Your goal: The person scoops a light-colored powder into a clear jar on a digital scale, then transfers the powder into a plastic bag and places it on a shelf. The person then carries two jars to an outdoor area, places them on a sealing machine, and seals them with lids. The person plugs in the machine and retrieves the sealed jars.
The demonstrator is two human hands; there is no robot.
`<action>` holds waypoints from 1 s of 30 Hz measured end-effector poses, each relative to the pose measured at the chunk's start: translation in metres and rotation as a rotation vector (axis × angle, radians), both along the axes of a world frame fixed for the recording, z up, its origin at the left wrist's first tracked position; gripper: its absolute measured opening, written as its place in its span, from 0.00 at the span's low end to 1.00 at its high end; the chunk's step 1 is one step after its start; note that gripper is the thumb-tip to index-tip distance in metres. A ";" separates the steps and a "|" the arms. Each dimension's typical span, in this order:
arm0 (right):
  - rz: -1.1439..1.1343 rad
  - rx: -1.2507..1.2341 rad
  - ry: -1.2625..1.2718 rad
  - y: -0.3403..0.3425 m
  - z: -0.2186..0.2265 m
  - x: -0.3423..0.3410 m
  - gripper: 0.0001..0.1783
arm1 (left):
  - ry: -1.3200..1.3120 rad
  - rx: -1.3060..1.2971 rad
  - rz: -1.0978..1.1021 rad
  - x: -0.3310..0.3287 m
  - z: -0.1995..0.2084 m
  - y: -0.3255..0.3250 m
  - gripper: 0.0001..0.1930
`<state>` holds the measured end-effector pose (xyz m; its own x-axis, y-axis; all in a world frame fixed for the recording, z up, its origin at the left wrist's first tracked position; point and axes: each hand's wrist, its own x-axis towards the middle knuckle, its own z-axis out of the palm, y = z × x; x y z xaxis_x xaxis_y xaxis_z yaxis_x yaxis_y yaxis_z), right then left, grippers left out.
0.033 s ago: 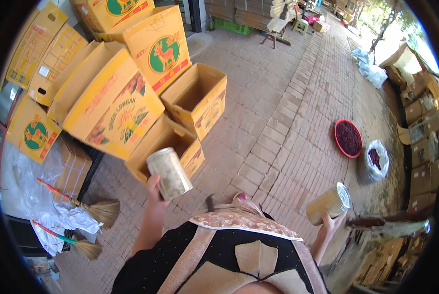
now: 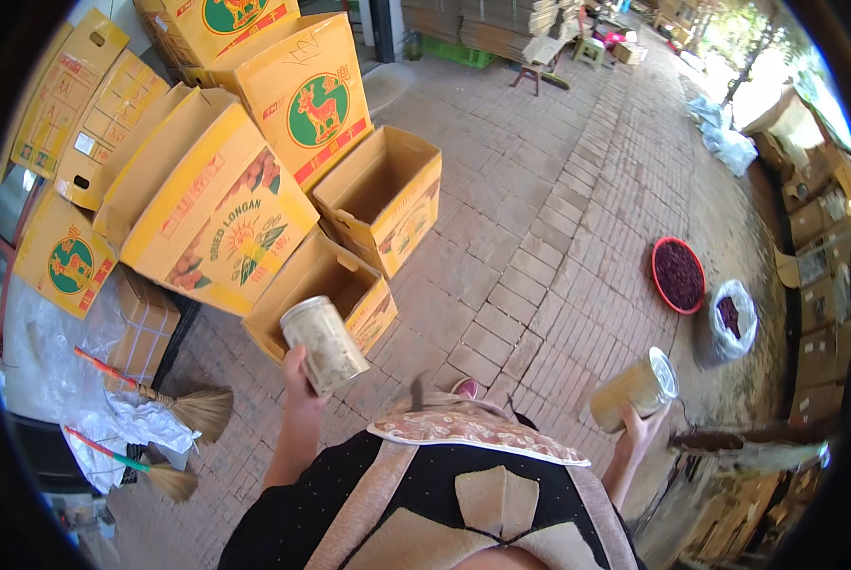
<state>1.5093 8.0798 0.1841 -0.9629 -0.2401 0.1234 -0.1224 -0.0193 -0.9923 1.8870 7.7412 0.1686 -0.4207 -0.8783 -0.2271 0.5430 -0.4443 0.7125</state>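
Observation:
My left hand is closed around a cylindrical jar with pale, mottled contents, held tilted. It hangs in front of an open yellow carton and hides part of its near side. Out to the right, my right hand grips a second jar, yellowish-gold with a shiny silver end. That jar lies nearly sideways, its silver end toward the upper right. The jars are wide apart, one on each side of my body.
Yellow cartons are stacked at left, with another open carton beside them. Two brooms lie at lower left. On the brick paving at right are a red basin of dark dried material and a white sack. Cardboard boxes line the far right.
The view has shifted slightly, and the left jar sits a little lower in the picture. Both hands keep hold of their jars.

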 end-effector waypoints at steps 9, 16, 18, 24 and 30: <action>0.629 -0.174 -0.188 -0.314 0.022 -0.193 0.52 | -0.129 -0.118 0.852 -0.057 0.025 -0.087 0.30; 0.499 -0.195 -0.149 -0.468 0.007 -0.351 0.51 | 0.031 -0.150 0.775 -0.250 0.022 -0.286 0.26; 0.400 -0.130 -0.132 -0.491 0.006 -0.411 0.50 | 0.021 -0.056 0.688 -0.321 0.015 -0.349 0.31; 0.155 -0.147 -0.101 -0.585 -0.003 -0.545 0.48 | 0.143 -0.006 0.230 -0.508 0.002 -0.541 0.42; 0.205 0.026 0.093 -0.819 -0.005 -0.693 0.48 | 0.146 -0.021 0.413 -0.608 0.008 -0.667 0.41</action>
<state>0.8160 7.2612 0.1796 -0.8783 -0.4340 0.2004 -0.2093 -0.0278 -0.9775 1.2793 7.0738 0.1764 -0.0596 -0.9834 -0.1715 0.7680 -0.1550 0.6214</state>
